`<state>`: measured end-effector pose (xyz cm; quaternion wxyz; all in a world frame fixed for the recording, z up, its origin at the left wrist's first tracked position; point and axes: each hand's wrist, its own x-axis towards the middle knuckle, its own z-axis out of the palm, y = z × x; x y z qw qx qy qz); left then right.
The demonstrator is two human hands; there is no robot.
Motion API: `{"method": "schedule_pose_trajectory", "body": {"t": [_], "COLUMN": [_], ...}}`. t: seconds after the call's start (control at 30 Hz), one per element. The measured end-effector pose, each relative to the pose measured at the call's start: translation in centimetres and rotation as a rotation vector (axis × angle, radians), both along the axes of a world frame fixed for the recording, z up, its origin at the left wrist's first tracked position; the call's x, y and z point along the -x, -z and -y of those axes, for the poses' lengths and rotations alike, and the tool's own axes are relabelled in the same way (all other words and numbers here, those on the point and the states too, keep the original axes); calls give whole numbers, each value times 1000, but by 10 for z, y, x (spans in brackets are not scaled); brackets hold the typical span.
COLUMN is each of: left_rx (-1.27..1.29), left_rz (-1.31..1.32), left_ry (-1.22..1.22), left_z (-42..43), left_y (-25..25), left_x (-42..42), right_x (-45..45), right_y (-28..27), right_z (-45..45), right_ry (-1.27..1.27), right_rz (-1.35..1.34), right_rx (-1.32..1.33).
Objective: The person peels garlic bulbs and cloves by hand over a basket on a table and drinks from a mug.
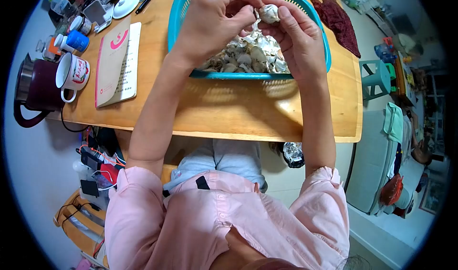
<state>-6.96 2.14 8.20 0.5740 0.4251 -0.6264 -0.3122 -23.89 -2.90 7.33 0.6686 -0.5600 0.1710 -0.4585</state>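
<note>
A whitish garlic bulb [270, 13] is held in my right hand [298, 31], between thumb and fingers, above a teal plastic basket [328, 45]. My left hand [217, 19] is at the bulb's left side, its thumb and fingertips pinched together; whatever is between them is too small to make out. Below both hands, the basket holds a heap of pale garlic pieces and papery skins [255, 55]. My forearms reach over the basket's near rim.
Left of the basket on the wooden table [229, 122] are a notebook [117, 64], a white mug [74, 74], a dark kettle [43, 86] and several small jars. A dark red mesh cloth [338, 24] lies at the right edge. A green stool [374, 79] stands beyond.
</note>
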Motion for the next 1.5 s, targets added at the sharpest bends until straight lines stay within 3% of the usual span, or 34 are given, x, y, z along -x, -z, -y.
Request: {"method": "schedule_pose_trajectory", "body": {"t": [0.13,0.2,0.33,0.4,0.63,0.7,0.8,1.03,1.2,1.33,1.4,1.5], "left_rx": [-164,121,136,227,265,366,385,294,513,349,104,152], "left_rz": [-181,100,195,439,300,421,404,487,427,409,278,246], "left_ry": [-14,-25,-76,-168,-172,-167,-174,-352,-278,-216,-140,-149], "left_z": [-6,2,0,-1,-12,-9,-1,1,10,-10,-10,-9], "left_y": [-12,0,6,2,-18,-19,-8,-5,1,-18,-19,-15], "left_x": [9,5,-3,-5,10,8,2,-3,-4,7,9,7], "right_x": [0,-1,1,0,0,0,1,1,3,3,3,3], "right_y": [1,2,3,3,3,3,3,2,0,2,3,3], "right_z": [2,1,1,0,0,0,0,2,3,4,4,4], "right_ry": [6,29,16,22,54,57,26,-49,-42,-37,-38,-25], "right_rz": [42,20,-36,-62,-52,-66,-48,30,69,111,134,92], "right_rx": [-21,-5,79,104,73,106,85,-16,-76,-104,-111,-74]}}
